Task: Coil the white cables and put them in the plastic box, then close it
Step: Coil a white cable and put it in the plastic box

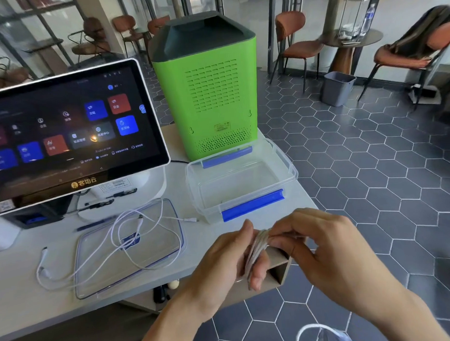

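Nearest, the left hand (229, 257) holds a bundle of wound white cable (257, 248) across its fingers, thumb up against the coil; its grip is closed round the loops. The right hand (320, 241) meets it from the other side, fingertips pinching the top of the same bundle. Judging by this, the step in hand is coiling the first cable, nearly finished.

To the left of the grip, further loose white cables (134, 239) sprawl across the clear lid (170, 251), which lies flat on the surface (24, 299); one end trails off the lid's left edge.

Just beyond the grip stands the open plastic box (245, 195), blue clips down, nothing visible inside. The next move likely calls for carrying the coil forward over the near rim and setting it down without letting the loops spring apart.
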